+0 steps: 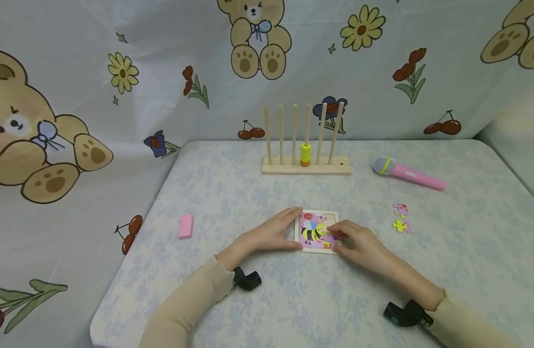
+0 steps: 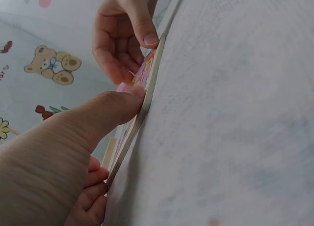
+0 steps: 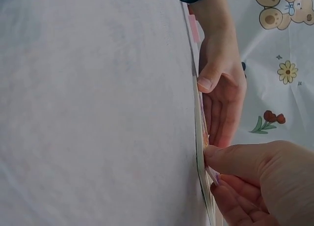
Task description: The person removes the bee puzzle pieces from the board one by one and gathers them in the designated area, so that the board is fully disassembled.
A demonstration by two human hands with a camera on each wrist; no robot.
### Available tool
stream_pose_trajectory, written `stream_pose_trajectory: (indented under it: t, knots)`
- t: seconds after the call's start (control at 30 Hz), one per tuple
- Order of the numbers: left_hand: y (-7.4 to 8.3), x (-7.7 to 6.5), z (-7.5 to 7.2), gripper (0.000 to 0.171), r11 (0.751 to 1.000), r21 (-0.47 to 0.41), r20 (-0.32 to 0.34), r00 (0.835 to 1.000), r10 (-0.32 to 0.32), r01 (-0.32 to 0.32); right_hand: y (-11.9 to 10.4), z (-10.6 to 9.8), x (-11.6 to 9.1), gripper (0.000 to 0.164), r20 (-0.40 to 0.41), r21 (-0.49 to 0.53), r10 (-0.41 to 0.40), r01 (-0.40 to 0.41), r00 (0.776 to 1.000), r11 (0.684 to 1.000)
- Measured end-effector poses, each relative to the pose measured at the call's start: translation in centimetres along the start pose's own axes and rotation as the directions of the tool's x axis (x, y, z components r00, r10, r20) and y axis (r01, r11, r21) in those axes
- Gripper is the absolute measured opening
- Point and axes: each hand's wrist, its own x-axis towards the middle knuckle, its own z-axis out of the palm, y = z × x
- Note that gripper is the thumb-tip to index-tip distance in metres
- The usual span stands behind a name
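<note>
A square jigsaw puzzle board [image 1: 310,241] with a pale wooden frame lies on the table, showing a bee on pink. My left hand [image 1: 273,232] grips its left side, thumb at the near edge and fingers at the far corner. In the left wrist view, the left thumb [image 2: 110,110] presses on the frame's edge. Over the board's right side, my right hand [image 1: 363,241] pinches a puzzle piece [image 3: 214,175], seen tilted between thumb and fingers in the right wrist view. The right fingers hide part of the picture.
Loose puzzle pieces [image 1: 399,225] lie right of the board. A pink microphone [image 1: 417,177] rests behind them. At the back stands a wooden peg rack [image 1: 271,169] with yellow and orange rings [image 1: 305,153] on one peg. A pink block [image 1: 186,226] sits at left.
</note>
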Motion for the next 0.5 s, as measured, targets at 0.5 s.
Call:
stream_pose_trajectory:
  t: [0.5]
  knots:
    - [-0.12,-0.05,-0.07,0.097,1.0,0.003,-0.005,1.0,0.002,-0.002,-0.08,-0.07,0.15,0.043,-0.02,-0.075,-0.088,0.087,0.996,0.993]
